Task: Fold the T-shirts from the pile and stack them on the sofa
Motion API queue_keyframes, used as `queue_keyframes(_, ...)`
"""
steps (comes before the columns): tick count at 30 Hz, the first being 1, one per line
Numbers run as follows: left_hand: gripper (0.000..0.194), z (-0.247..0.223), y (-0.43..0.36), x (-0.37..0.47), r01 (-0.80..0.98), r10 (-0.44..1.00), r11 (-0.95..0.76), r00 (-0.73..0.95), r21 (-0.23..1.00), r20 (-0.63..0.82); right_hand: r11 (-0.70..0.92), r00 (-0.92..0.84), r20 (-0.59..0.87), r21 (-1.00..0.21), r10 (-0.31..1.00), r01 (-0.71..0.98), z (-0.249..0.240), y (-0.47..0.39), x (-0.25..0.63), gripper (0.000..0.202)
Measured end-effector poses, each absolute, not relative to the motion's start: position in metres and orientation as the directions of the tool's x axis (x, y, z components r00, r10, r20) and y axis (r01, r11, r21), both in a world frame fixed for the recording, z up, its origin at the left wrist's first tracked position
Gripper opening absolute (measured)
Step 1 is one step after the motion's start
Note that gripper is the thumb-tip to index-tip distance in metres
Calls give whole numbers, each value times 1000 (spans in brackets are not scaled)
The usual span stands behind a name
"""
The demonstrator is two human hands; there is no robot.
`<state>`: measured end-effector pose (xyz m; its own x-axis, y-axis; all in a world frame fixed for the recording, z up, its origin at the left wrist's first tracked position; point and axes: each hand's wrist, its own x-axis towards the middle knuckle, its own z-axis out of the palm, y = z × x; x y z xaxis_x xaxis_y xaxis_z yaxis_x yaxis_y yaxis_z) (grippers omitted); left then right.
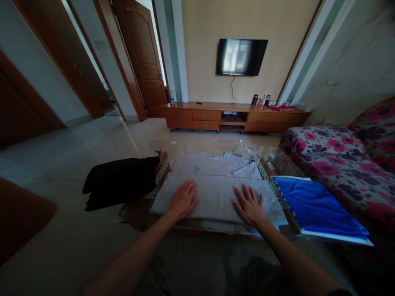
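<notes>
A light grey T-shirt lies on the glass-topped coffee table, its collar toward the far side. Its lower part is folded up, and the hem edge crosses below the sleeves. My left hand rests flat on the left half of the folded cloth, fingers spread. On the right half, my right hand lies palm down, also with fingers apart. Neither hand grips anything. Left of the shirt is a folded black garment; to its right lies a folded blue cloth with white beneath it.
A floral-covered sofa stands along the right. Beyond the table, a long wooden TV cabinet runs below a wall-mounted television. Brown wooden furniture with a rounded edge juts in at the left. Tiled floor surrounds the table.
</notes>
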<state>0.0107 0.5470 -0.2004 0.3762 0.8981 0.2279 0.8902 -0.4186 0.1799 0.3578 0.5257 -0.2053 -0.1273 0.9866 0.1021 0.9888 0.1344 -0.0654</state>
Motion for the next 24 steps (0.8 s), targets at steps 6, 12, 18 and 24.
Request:
queue_keyframes(6,69,-203,521,57,786,817,-576,547,223,182,362,-353,87,-122,932,924,-202,508,312,68)
queue_keyframes(12,72,-210,521,65,802,840,-543,522,250,149,382,-374,78,-153,924,912,-204,502,307,73)
queue_keyframes(18,67,-212,527,66,780,826,-564,540,271,165,444,-441,55,-159,896,882,-205,501,301,65)
queue_keyframes(24,66,-201,561,14,873,906,-406,347,269,243,196,-181,110,-149,977,969,-197,533,359,63)
